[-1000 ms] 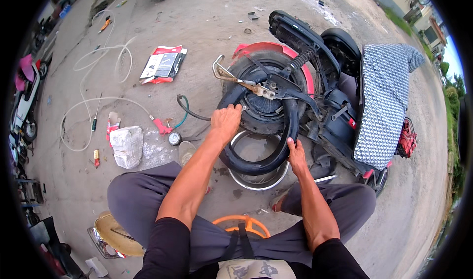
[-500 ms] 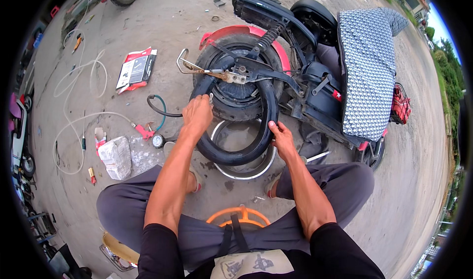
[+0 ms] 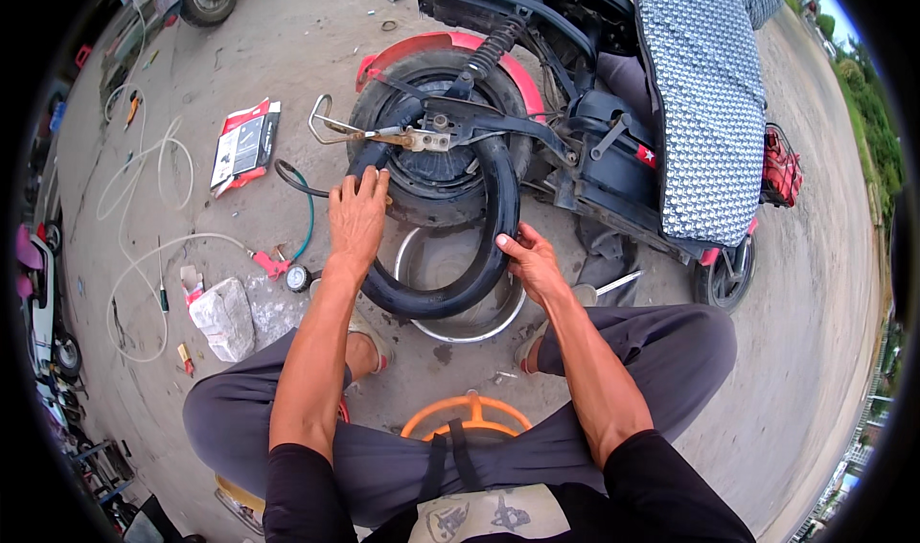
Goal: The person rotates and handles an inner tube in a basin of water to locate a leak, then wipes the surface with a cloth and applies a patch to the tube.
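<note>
One white hose [image 3: 144,217] looped over the concrete at far left, with one orange-handled tool [image 3: 132,109] beside its upper coil. One red-and-white packet [image 3: 242,144] lay flat on the ground right of the hose. Lower down sat one crumpled whitish bag [image 3: 223,318], and near it one pressure gauge [image 3: 298,277] on a green line with a red fitting.

Left hand [image 3: 356,219] lay palm down, fingers spread flat on the left side of one black inner tube [image 3: 479,255]. The tube hung as a loop from the wheel [image 3: 443,145] of one scooter [image 3: 594,112] lying on its side, drooping over one metal basin [image 3: 460,294] on the ground between the knees. One red mudguard [image 3: 436,49] arched over the tyre; one bent metal lever [image 3: 355,133] projected left from the axle.

Right hand [image 3: 532,267] gripped the tube's lower right curve, fingers curled round it, thumb on top.

One patterned grey cover [image 3: 704,102] draped the scooter seat. One red basket [image 3: 781,167] sat at its far right end. One orange stool rim [image 3: 470,414] showed between the person's legs.
</note>
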Tool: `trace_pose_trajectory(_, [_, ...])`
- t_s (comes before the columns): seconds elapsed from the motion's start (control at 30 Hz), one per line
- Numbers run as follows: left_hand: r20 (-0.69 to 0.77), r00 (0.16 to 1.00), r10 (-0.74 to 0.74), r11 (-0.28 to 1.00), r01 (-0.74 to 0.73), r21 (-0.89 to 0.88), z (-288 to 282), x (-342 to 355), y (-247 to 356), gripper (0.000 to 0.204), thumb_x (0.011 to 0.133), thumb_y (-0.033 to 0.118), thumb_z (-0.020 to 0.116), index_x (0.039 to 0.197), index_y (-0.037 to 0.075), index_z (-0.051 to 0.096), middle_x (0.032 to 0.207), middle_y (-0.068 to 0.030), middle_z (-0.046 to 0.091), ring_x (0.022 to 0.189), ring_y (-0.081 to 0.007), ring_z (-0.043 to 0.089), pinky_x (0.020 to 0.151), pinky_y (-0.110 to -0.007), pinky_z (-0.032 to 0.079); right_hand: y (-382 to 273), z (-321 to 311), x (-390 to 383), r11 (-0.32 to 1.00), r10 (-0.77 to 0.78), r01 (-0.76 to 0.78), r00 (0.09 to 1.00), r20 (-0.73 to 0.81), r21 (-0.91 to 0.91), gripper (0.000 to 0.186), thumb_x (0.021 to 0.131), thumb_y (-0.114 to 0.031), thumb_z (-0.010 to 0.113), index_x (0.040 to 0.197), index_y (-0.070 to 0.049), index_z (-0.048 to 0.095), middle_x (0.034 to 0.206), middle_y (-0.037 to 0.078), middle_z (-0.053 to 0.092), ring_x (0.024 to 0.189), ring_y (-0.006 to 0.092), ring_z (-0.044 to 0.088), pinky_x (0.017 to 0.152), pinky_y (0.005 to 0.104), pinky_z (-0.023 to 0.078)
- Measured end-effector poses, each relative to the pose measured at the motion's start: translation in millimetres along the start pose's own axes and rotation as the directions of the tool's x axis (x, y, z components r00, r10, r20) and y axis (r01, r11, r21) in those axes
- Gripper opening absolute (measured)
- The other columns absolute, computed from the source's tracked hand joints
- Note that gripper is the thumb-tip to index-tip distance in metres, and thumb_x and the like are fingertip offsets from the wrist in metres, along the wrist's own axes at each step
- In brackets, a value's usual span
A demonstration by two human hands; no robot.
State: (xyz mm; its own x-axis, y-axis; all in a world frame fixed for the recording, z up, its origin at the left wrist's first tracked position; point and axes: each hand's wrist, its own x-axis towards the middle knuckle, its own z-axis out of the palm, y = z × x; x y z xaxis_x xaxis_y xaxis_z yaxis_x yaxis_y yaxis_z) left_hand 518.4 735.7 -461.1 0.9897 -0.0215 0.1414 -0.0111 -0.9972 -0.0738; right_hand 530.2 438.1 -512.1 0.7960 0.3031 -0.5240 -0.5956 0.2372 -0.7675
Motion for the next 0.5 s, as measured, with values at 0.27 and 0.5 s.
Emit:
trace_pose_trajectory(0.27, [-0.185,0.981,0.057,0.980,-0.090,-0.176,12,-5,-16,0.057,0.085,-0.005,0.054,0.141,0.002,0.049,0.142,-0.0128,0.049,0.110,-0.0305,0.058,0.089,-0.043,0.049,1,-5,-4,1.000,0.007,-0.006,0.999,0.037,-0.017,0.064,0.085,-0.012,0.079,0.142,-0.006,0.049,0.112,0.002,0.067,0.097,0.0130,0.064,0.083,0.0312,0.051])
trace_pose_trajectory(0.5, [-0.178,0.984,0.010,0.994,-0.029,-0.105,17,-2,-29,0.054,0.086,-0.002,0.057,0.139,-0.001,0.048,0.137,-0.0149,0.053,0.108,-0.0321,0.059,0.087,-0.041,0.053,-8,2,-10,1.000,-0.003,0.005,0.997,0.076,-0.024,0.061,0.084,-0.016,0.081,0.136,-0.003,0.053,0.112,0.004,0.068,0.097,0.0128,0.064,0.080,0.0299,0.051])
